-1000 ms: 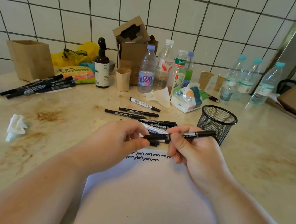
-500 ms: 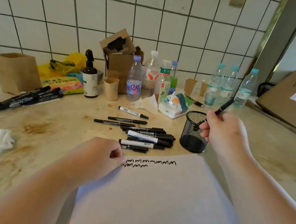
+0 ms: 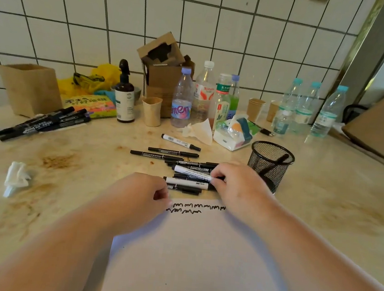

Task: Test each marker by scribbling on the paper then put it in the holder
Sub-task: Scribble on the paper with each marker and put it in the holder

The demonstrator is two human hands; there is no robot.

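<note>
Right hand grip: fingers curled over the right end of the loose pile of black and white-barrelled markers, closing on one; whether it is fully clamped I cannot tell. Left hand grip: loosely curled, fingertips on the top left corner of the white paper sheet, holding nothing that shows.

Head view only. Two rows of black scribbles run along the paper's far edge. Black wire-mesh holder stands just right of the pile, one black marker leaning inside. A second cluster of black markers lies well apart at far left.

Risks, as judgement: markers overlap, so lifting one may roll or drag its neighbours; the wrist works near the light holder and could tip it; an unpinned sheet would slide under scribbling.

Surface: pale, stained stone counter with a crumpled tissue. Behind: plastic bottles, paper cups, cardboard boxes against a white tiled wall.
</note>
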